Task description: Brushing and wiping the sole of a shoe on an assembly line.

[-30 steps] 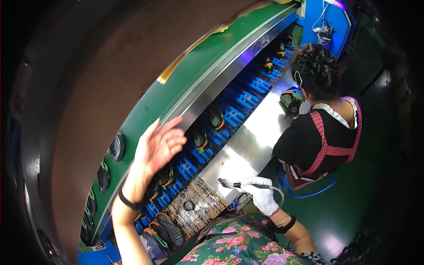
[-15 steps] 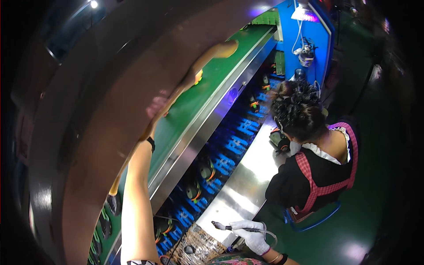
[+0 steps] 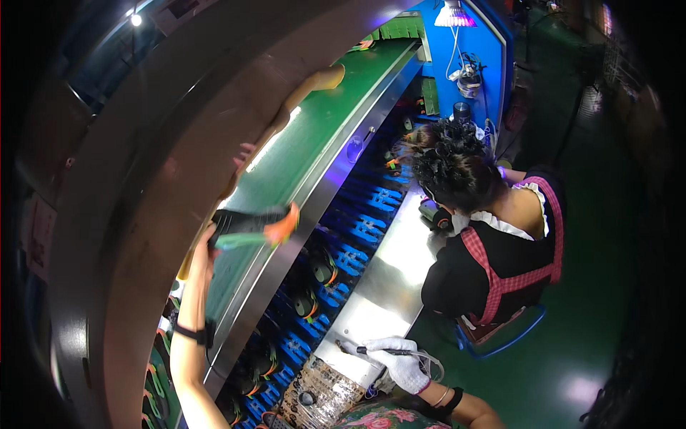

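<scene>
My left hand (image 3: 203, 252), bare with a black band round the wrist, is closed on one end of a shoe sole (image 3: 250, 227). The sole is dark, with a green edge and an orange end, smeared by motion over the green conveyor belt (image 3: 325, 118). In a white glove, my right hand (image 3: 404, 368) is closed round a black pen-like brush (image 3: 379, 349) with a thin hose trailing from it. The brush's dark tip is over the bright metal worktop (image 3: 357, 314). A brown curved hood edge hides part of the belt.
A co-worker (image 3: 493, 236) sits at the right, bent over a dark shoe (image 3: 433, 213). Blue racks (image 3: 332, 293) holding several shoes run between belt and worktop. A brown hood (image 3: 164, 164) overhangs the left. A blue panel (image 3: 479, 79) with a lamp (image 3: 455, 16) stands beyond.
My left hand has come back from under the hood edge, toward me, and the shoe sole now shows in it. My right hand stays low with the brush, shifted slightly left.
</scene>
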